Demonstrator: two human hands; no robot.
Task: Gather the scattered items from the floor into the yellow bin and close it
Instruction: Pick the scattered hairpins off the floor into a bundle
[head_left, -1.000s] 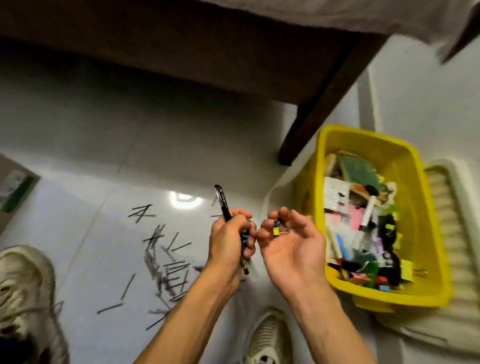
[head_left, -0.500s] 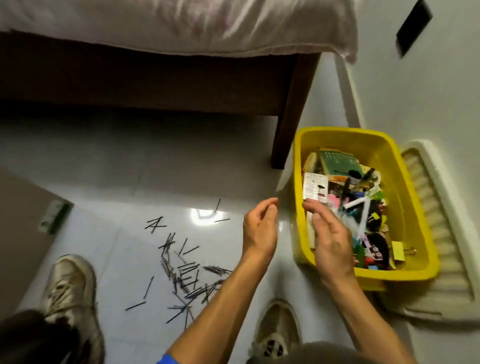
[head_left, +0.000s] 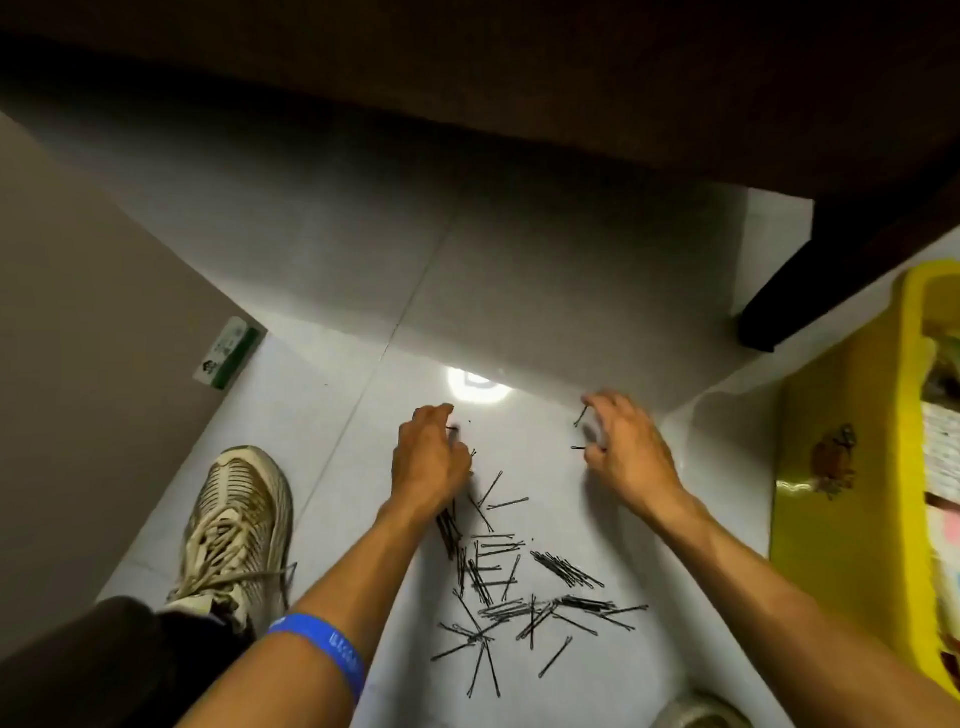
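Several black hairpins (head_left: 511, 582) lie scattered on the white tiled floor between my forearms. My left hand (head_left: 431, 460) is down on the floor at the top of the pile, fingers curled, and pinches the end of a hairpin (head_left: 453, 429) at its fingertips. To the right, my right hand (head_left: 631, 452) has its fingers curled over two separate hairpins (head_left: 580, 417), whose ends stick out from under finger and thumb. The yellow bin (head_left: 852, 415) stands open at the right edge, full of mixed small items; no lid is visible.
A dark wooden bed leg (head_left: 810, 291) stands behind the bin, with the bed frame across the top. A cardboard box (head_left: 104, 312) fills the left side. My shoe (head_left: 239, 519) is beside the left forearm, and another shoe tip (head_left: 696, 714) shows at the bottom.
Both hands have left the bin, now empty of the pen and clip, and dropped to the hairpins on the floor. The view has swung left and down, so the bin sits at the right edge.
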